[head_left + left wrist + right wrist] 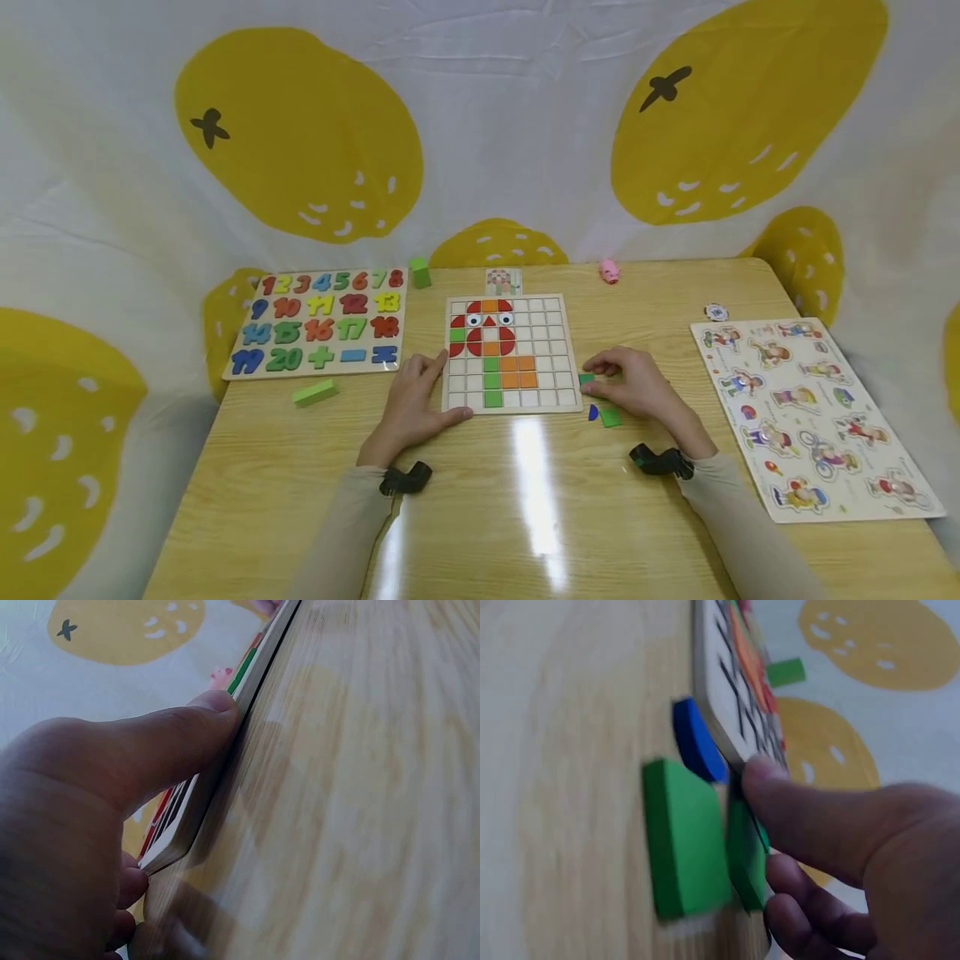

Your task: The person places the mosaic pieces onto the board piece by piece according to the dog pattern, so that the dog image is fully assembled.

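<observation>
A person's right hand (633,387) pinches a small green tile (744,855) between thumb and curled fingers (795,881) just off the right edge of a gridded puzzle board (555,350), the tile lying on the board side of the hand, toward the person's left. The tile's long axis cannot be told, since the hand hides most of it. The left hand (412,404) is the farther one: it lies flat on the bench (525,500) at the board's left edge, fingers straight and relaxed, thumb (169,750) pressed along the board's side as if bracing it. Two loose pieces lie on the bench by the right hand, nearer the person: a second green tile (611,417), flat, and beside it a blue curved piece (593,412) close to the board's corner; the right wrist view shows both close under the held tile. On the board, the coloured figure fills the left and middle cells, while the right columns stand white and open. A number puzzle (322,325) lies well apart to the left, a picture puzzle (813,417) to the right.
</observation>
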Motion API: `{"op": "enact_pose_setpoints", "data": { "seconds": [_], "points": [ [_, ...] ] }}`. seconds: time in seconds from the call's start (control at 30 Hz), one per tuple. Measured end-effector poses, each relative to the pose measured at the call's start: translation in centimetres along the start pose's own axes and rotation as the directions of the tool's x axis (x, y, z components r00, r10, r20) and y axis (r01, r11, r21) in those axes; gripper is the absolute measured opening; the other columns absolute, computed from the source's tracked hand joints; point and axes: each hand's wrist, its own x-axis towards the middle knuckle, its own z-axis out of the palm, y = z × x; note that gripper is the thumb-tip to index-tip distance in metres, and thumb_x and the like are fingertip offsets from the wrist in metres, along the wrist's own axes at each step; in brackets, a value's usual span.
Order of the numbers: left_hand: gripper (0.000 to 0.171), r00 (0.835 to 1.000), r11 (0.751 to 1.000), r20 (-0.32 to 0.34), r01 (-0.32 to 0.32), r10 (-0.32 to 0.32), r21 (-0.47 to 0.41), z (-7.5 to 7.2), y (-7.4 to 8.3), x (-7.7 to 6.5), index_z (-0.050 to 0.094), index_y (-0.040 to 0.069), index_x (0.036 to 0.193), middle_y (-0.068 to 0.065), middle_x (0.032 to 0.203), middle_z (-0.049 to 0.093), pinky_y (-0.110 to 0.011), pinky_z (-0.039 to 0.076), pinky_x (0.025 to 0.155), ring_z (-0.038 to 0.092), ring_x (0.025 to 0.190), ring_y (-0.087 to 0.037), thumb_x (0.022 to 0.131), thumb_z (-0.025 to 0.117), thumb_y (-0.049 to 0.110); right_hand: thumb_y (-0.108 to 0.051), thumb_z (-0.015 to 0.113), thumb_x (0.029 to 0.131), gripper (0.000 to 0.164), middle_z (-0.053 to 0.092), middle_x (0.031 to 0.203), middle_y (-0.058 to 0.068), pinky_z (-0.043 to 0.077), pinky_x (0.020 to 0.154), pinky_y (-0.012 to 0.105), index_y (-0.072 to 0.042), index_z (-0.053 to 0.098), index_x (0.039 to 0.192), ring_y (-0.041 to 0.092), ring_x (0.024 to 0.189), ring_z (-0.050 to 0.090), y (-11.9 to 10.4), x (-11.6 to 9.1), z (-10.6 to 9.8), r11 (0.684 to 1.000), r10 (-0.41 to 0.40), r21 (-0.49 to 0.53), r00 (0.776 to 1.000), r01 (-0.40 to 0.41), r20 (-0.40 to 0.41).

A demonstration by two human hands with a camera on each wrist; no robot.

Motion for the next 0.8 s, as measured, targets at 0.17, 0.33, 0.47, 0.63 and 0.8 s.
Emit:
{"op": "enact_pose_setpoints", "data": {
  "seconds": [0.17,0.33,0.47,0.63,0.8],
  "points": [
    [0.111,1.000,1.000,-0.004,0.005,-0.005,0.003,0.2,0.0,0.1,0.032,0.019,0.156,-0.001,0.110,0.040,-0.034,0.031,0.084,0.035,0.100,-0.017,0.068,0.074,0.073,-0.024,0.083,0.080,0.022,0.067,0.087,0.000,0.048,0.075,0.033,-0.012,0.071,0.093,0.016,0.081,0.059,-0.3,0.6,0.1,0.999,0.032,-0.023,0.999,-0.032,0.026],
    [0.111,1.000,1.000,0.002,0.008,-0.008,0.008,0.1,-0.1,0.0,0.032,0.020,0.156,0.000,0.109,0.039,-0.034,0.031,0.083,0.034,0.100,-0.017,0.068,0.073,0.075,-0.019,0.078,0.086,0.017,0.065,0.085,-0.002,0.048,0.070,0.026,-0.014,0.064,0.093,0.014,0.078,0.059,0.0,0.6,-0.4,1.000,0.006,0.002,1.000,-0.006,0.014],
    [0.112,1.000,1.000,0.006,0.001,-0.002,0.017,-0.1,-0.1,0.1,0.031,0.020,0.156,0.000,0.109,0.039,-0.033,0.031,0.082,0.034,0.098,-0.017,0.068,0.072,0.076,-0.015,0.071,0.091,0.010,0.067,0.090,-0.001,0.049,0.070,0.026,-0.013,0.065,0.099,0.015,0.080,0.060,-0.2,1.0,-0.5,0.997,-0.052,0.058,0.998,0.055,-0.042],
    [0.112,1.000,1.000,-0.008,0.004,-0.004,0.020,-0.2,-0.3,0.0,0.032,0.019,0.156,-0.001,0.108,0.039,-0.034,0.030,0.081,0.034,0.097,-0.017,0.068,0.073,0.075,-0.011,0.063,0.096,0.014,0.070,0.106,0.000,0.051,0.074,0.028,-0.014,0.071,0.108,0.015,0.086,0.063,-1.6,3.1,0.6,0.984,-0.082,0.154,0.996,0.085,-0.026],
    [0.112,1.000,1.000,0.004,0.001,-0.001,0.022,0.1,-0.4,0.1,0.030,0.021,0.156,0.001,0.108,0.038,-0.033,0.030,0.082,0.033,0.098,-0.016,0.068,0.070,0.078,-0.006,0.063,0.095,0.019,0.071,0.103,0.004,0.052,0.077,0.030,-0.009,0.070,0.113,0.016,0.087,0.064,-3.2,5.0,2.0,0.983,-0.077,0.171,0.997,0.072,0.021]
  ]
}}
